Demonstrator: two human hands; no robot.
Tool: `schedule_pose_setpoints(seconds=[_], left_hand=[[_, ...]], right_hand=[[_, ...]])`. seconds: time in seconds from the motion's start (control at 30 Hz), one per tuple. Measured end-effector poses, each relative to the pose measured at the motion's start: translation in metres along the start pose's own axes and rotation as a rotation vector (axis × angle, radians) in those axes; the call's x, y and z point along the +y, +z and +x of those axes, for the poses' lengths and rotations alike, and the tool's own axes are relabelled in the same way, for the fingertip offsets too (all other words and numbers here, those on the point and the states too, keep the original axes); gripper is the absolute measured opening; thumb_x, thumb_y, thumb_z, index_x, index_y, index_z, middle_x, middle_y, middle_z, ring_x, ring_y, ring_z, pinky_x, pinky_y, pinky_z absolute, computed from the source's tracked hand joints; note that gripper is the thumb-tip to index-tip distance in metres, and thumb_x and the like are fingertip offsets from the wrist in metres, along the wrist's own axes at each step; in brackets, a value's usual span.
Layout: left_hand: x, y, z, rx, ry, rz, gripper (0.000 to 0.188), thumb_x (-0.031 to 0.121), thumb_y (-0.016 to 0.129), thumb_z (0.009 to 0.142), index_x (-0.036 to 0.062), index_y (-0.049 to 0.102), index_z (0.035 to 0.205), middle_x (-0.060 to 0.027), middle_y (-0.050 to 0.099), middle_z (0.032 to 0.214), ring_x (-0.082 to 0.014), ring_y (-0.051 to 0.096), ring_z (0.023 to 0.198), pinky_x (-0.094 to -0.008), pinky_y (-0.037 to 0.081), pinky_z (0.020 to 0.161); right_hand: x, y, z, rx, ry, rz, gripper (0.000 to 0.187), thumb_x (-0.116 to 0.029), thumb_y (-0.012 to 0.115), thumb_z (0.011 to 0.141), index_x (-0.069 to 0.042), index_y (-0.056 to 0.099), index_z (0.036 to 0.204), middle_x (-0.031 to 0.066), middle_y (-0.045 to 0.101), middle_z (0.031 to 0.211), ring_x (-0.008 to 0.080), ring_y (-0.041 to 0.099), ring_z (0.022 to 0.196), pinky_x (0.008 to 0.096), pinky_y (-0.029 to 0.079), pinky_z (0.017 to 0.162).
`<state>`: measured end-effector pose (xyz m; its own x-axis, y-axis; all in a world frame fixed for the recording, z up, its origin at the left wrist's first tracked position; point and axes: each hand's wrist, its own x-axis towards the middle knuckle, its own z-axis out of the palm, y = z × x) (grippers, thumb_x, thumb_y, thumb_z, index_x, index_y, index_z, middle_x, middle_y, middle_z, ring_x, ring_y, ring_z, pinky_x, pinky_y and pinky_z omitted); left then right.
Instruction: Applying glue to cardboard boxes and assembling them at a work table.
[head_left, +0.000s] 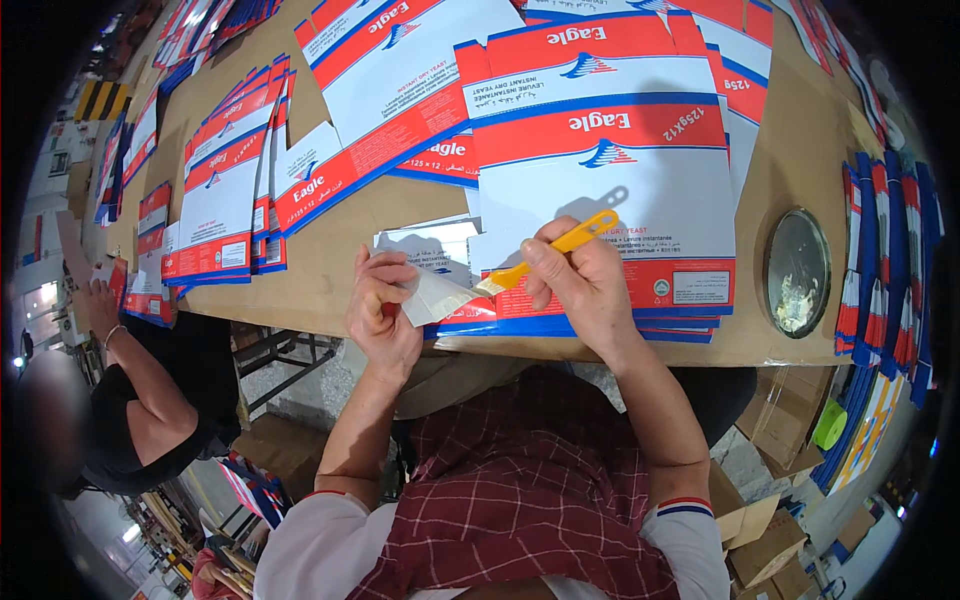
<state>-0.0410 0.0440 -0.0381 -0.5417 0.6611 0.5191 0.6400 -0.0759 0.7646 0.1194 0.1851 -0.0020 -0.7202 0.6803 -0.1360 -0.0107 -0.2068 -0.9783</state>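
Observation:
My right hand (pixel 580 275) is closed round the yellow handle of a flat paintbrush (pixel 570 240). The pale bristles touch, or nearly touch, the edge of a greyish-white cardboard flap (pixel 437 297). That flap is pinched between the thumb and fingers of my left hand (pixel 385 300) and is tilted up at the table's near edge. Under both hands lies a stack of flat red, white and blue printed carton blanks (pixel 600 190). A shallow round metal dish (pixel 798 272) with whitish paste in it sits to the right of the stack.
More carton blanks (pixel 215 190) lie in overlapping piles to the left and far side of the brown table (pixel 330 285). Folded blanks (pixel 885 260) stand packed along the right edge. At the left, another person's arm (pixel 140 370) reaches to the table. Cardboard boxes (pixel 765 545) stand below, at the right.

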Motion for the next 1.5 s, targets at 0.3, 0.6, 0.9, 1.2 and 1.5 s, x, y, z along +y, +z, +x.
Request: schedule_pose_setpoints(seconds=[0.3,0.6,0.9,1.2,1.5], left_hand=[[0.002,0.000,0.002,-0.015,-0.008,0.024,0.021,-0.009,0.057,0.067,0.0076,0.043,0.068,-0.0064,0.059,0.078,-0.0260,0.059,0.086,-0.0507,0.026,0.101],[0.001,-0.001,0.001,-0.007,-0.007,0.016,0.021,-0.009,0.056,0.068,0.0076,0.043,0.068,-0.0066,0.059,0.078,-0.0260,0.059,0.087,-0.0509,0.026,0.101],[0.002,0.000,0.002,-0.009,-0.007,0.021,0.022,-0.009,0.057,0.067,0.0076,0.042,0.068,-0.0066,0.059,0.078,-0.0256,0.059,0.086,-0.0516,0.025,0.101],[0.001,0.001,0.001,-0.003,-0.006,0.014,0.021,-0.010,0.054,0.066,0.0072,0.043,0.068,-0.0068,0.059,0.078,-0.0259,0.058,0.087,-0.0513,0.025,0.101],[0.002,0.001,0.002,0.005,-0.009,0.008,0.021,-0.008,0.058,0.066,0.0073,0.043,0.068,-0.0060,0.059,0.077,-0.0258,0.059,0.087,-0.0509,0.026,0.100]], right_hand=[[-0.004,-0.007,0.000,0.072,0.022,0.156,0.024,-0.023,0.052,0.090,0.000,0.053,0.082,0.0043,0.054,0.059,0.0074,0.050,0.048,0.0201,0.041,0.046],[-0.008,-0.011,0.001,-0.040,0.135,0.213,0.024,-0.022,0.052,0.089,0.000,0.053,0.082,0.0045,0.055,0.060,0.0075,0.050,0.049,0.0204,0.042,0.048],[-0.004,-0.006,0.002,-0.048,0.041,0.131,0.021,-0.020,0.051,0.088,0.000,0.053,0.082,0.0048,0.055,0.062,0.0072,0.051,0.052,0.0197,0.042,0.049],[-0.006,-0.007,0.001,-0.022,0.054,0.153,0.017,-0.017,0.051,0.086,-0.001,0.052,0.080,0.0046,0.055,0.064,0.0067,0.052,0.055,0.0203,0.043,0.051],[-0.008,-0.006,-0.001,-0.032,0.013,0.174,0.015,-0.014,0.053,0.085,-0.001,0.051,0.078,0.0034,0.055,0.064,0.0061,0.051,0.056,0.0194,0.042,0.052]])
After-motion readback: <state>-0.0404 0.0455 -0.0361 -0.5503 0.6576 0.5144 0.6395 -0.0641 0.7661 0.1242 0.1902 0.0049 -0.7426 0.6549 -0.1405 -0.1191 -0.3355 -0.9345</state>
